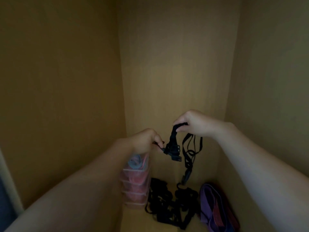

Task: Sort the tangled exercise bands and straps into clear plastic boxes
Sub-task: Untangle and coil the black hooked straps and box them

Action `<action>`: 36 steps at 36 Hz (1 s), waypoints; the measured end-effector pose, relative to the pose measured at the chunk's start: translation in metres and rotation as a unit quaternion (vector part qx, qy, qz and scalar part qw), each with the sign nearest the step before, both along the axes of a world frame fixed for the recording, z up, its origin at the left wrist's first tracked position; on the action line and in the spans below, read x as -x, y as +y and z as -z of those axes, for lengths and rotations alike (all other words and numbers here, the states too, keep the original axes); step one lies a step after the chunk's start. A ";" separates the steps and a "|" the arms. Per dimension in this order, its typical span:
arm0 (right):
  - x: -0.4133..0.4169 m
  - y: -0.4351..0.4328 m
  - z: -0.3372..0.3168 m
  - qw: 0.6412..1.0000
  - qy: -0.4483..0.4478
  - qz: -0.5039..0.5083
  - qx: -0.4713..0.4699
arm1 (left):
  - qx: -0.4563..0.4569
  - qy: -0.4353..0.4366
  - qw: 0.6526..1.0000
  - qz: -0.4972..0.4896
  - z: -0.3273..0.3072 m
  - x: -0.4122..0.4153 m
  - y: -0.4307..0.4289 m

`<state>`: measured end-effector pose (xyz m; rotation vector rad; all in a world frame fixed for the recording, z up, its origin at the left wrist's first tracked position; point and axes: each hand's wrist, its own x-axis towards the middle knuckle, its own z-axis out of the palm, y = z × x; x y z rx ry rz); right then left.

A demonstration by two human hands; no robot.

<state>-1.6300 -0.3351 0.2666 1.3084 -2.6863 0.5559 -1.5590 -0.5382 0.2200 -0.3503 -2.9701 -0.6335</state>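
Observation:
I hold a black strap (173,139) up inside a dim wooden cupboard. My right hand (192,123) pinches its upper end, and thin loops with a clip hang down from it. My left hand (145,141) pinches the strap's other end beside the black buckles (173,152). Below lies a tangled heap of black straps (170,205) on the cupboard floor. A stack of clear plastic boxes (136,185) stands at the left, under my left hand, holding pink and blue bands. Purple and red bands (214,206) lie at the right.
Wooden cupboard walls (175,72) close in at the left, back and right. The cupboard floor (167,171) shows between the boxes and the purple bands. A pale door edge (6,190) is at the far left.

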 end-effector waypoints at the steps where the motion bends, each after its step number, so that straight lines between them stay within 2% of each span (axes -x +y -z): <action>1: 0.000 0.001 -0.002 1.000 -0.005 0.000 0.012 | -0.051 -0.005 0.999 0.010 0.003 0.000 -0.002; 3: 0.002 0.005 -0.002 0.999 -0.020 -0.004 0.045 | -0.159 0.006 0.987 0.020 0.008 -0.002 -0.007; 5: 0.004 0.007 0.000 0.996 -0.033 -0.014 0.082 | -0.218 0.017 0.976 0.015 0.010 -0.005 -0.009; 16: 0.011 -0.005 0.024 0.976 -0.055 -0.028 0.209 | -0.412 0.101 0.906 0.001 0.011 -0.011 -0.009; 25: 0.007 -0.019 0.044 0.964 -0.045 0.004 0.263 | -0.473 0.188 0.860 -0.045 0.005 -0.006 -0.004; 32: -0.007 -0.027 0.062 0.980 -0.088 -0.023 0.179 | -0.491 0.246 0.831 -0.091 0.006 0.006 0.001; 36: -0.009 -0.029 0.078 0.987 -0.095 -0.020 0.128 | -0.451 0.292 0.830 -0.149 0.004 0.019 -0.004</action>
